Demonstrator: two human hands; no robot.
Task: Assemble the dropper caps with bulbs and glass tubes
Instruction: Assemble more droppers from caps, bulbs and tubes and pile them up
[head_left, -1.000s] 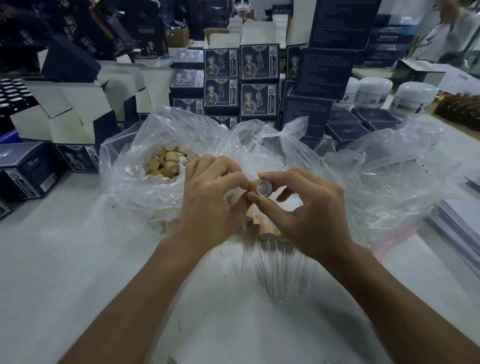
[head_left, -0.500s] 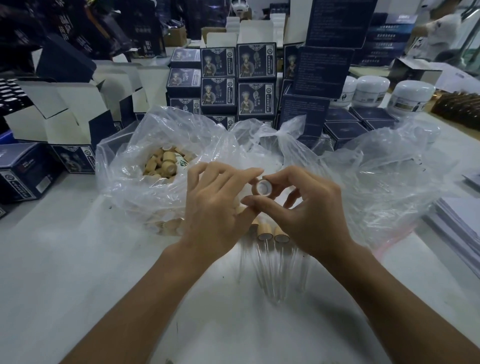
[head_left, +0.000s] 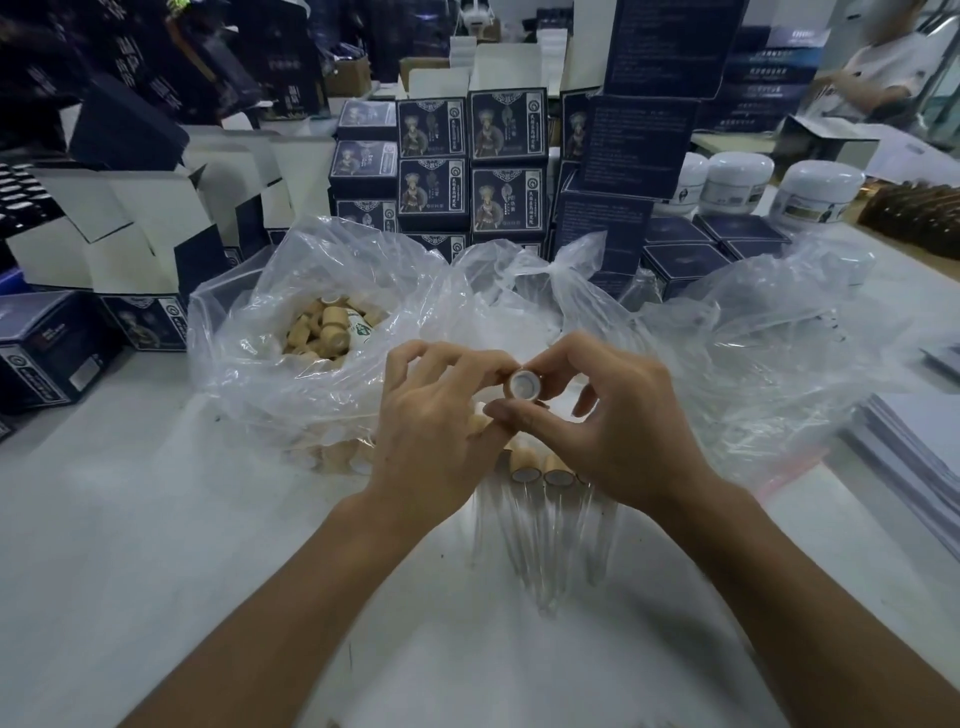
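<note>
- The right hand pinches a tan dropper cap between thumb and forefinger above the worktop, its white-lined open end turned toward the camera.
- The left hand meets the cap from the left, its fingertips touching the cap's side; what it holds beneath its curled fingers cannot be told.
- Under both hands a row of finished droppers lies on the worktop, tan caps away from the camera, glass tubes pointing toward it.
- To the left, an open clear plastic bag holds loose tan caps.
- A second crumpled plastic bag lies to the right.
- Dark blue printed boxes are stacked behind the bags, with white jars to their right.
</note>
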